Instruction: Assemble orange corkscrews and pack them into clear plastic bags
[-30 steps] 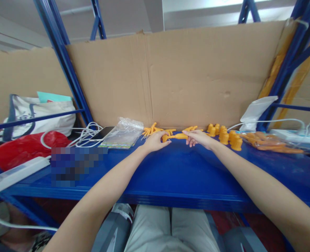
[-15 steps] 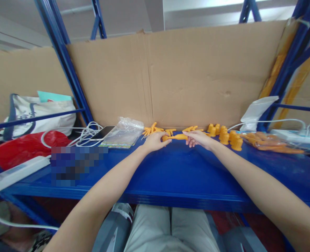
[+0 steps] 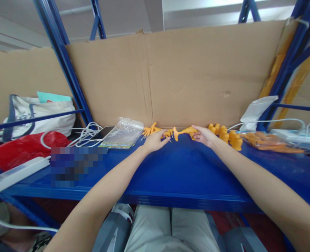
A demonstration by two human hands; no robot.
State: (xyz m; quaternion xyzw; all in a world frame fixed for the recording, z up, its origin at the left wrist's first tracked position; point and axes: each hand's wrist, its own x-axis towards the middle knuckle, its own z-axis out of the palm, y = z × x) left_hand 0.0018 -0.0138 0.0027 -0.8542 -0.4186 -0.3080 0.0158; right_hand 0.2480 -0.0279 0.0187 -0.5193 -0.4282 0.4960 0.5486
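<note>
My right hand [image 3: 204,135] pinches a long orange plastic piece [image 3: 184,131] by its thick end and holds it a little above the blue shelf [image 3: 175,171]. The piece's flared tip points left. My left hand [image 3: 155,141] rests on the shelf beside a small heap of orange branched pieces [image 3: 157,130], its fingers curled near a small orange piece; I cannot make out whether they grip it. A group of short orange cup-shaped pieces [image 3: 229,135] stands just right of my right hand.
A cardboard sheet [image 3: 186,73] closes the shelf's back. Left lie a clear plastic bag [image 3: 124,133], a phone [image 3: 102,132], white cables [image 3: 85,134], a red bag [image 3: 21,148] and a white tote [image 3: 39,115]. At right sit a bag of orange parts [image 3: 271,142] and a white power strip [image 3: 293,134].
The hands have parted. My right hand has lifted the long orange piece up and to the right, away from my left hand, which stayed by the heap.
</note>
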